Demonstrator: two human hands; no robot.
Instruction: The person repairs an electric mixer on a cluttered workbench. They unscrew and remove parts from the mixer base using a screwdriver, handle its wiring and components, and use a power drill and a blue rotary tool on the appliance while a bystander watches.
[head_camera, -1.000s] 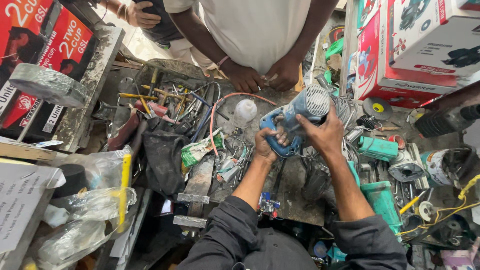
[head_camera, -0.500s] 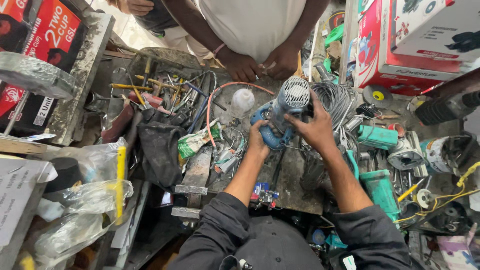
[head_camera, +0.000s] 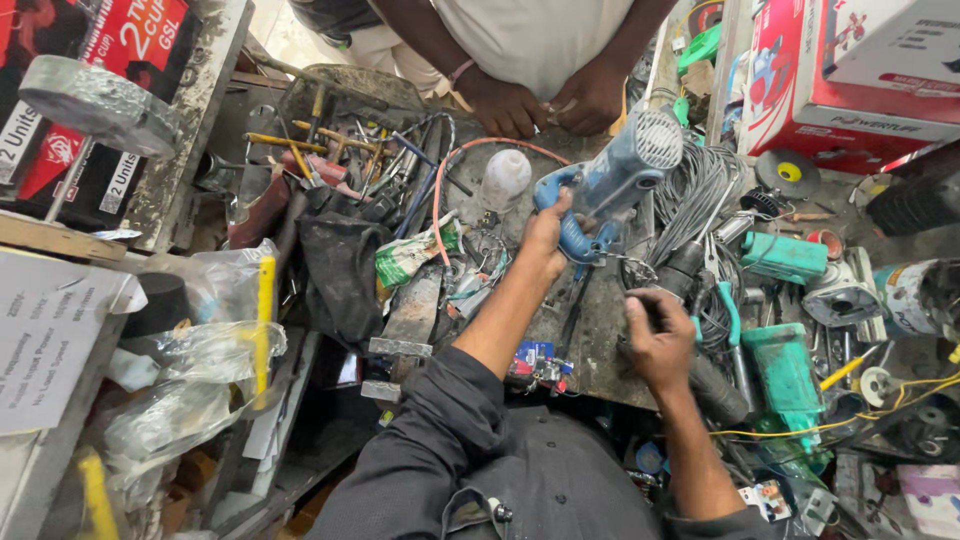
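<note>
- Two hands were on the blue power tool (head_camera: 610, 180) half a second ago; now only the left hand (head_camera: 545, 235) grips it, fingers wrapped round the looped handle at the tool's lower left end.
- The right hand (head_camera: 655, 335) has let go and dropped toward the lower right of centre, closing on a dark cylindrical tool body (head_camera: 690, 280) lying on the bench (head_camera: 600, 340); how firmly it grasps cannot be told, as the fingers curl away from view.
- As a judgement, that shift leaves the blue tool steadied one-handed while the other hand goes for a second item.
- The blue tool sits just above the middle of the frame, over the cluttered bench. Its long axis runs diagonally, from the handle at lower left up to the grey vented end cap (head_camera: 658, 138) at upper right, so the vented end points toward the upper right corner.
- Another person stands at the top centre, both hands (head_camera: 550, 100) resting together at the bench edge, apart from the tool.
- A coil of grey wire (head_camera: 700, 190) lies just right of the tool, and a white plastic bottle (head_camera: 503, 180) just left.
</note>
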